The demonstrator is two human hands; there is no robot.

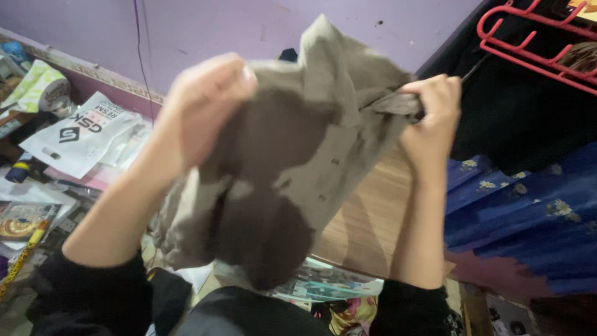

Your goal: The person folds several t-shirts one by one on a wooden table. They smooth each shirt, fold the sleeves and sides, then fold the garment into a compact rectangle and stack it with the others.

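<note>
Nearest the camera, two black sleeves (93, 298) enter from the bottom edge; the body below them is cut off.

The left hand (202, 102) is closed on the upper left edge of an olive-grey garment (280, 168), fingers curled over the cloth. The right hand (432, 115) is clamped on a bunched fold at the upper right edge. The hands are well apart, and the garment is held up in the air between them — hanging slack, with darker patches across its middle that may be shadow or damp; which cannot be told. Its kind cannot be made out, since its folds hide its shape.

Behind the garment lies a wooden tabletop (367, 230), mostly covered by the cloth. At its near edge, a stack of printed papers (329, 286) is only partly visible.

To the left, blurred clutter: a white printed bag (81, 134) and a book with a patterned cover (25, 221).

To the right, blue floral fabric (522, 211) is cut off by the frame edge. Above it a red wire rack (535, 37) carries dark clothing (516, 118), its detail lost in shadow.

Farthest back — a purple wall (205, 25).
</note>
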